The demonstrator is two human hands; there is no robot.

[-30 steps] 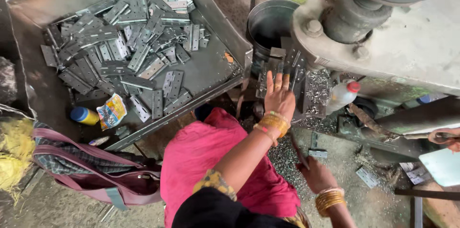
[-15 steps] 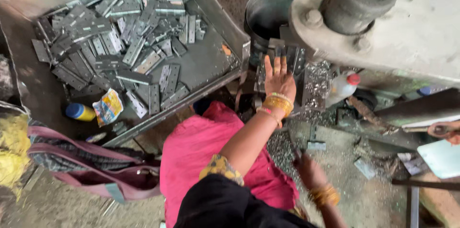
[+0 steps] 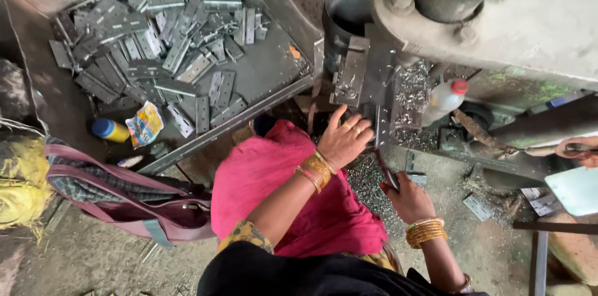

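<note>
Tray (image 3: 274, 78) of hinges (image 3: 168, 41) lies at left. Left hand (image 3: 344, 140), grip released, fingers spread, rests at the press (image 3: 498, 16) bed. Right hand (image 3: 408, 199), grip clenched on a lever (image 3: 385, 168), sits just below.

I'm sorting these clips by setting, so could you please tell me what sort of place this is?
Probably a small metalworking workshop: a heavy press machine, a tray heaped with flat metal hinge plates, and metal swarf piled by the machine.
</note>
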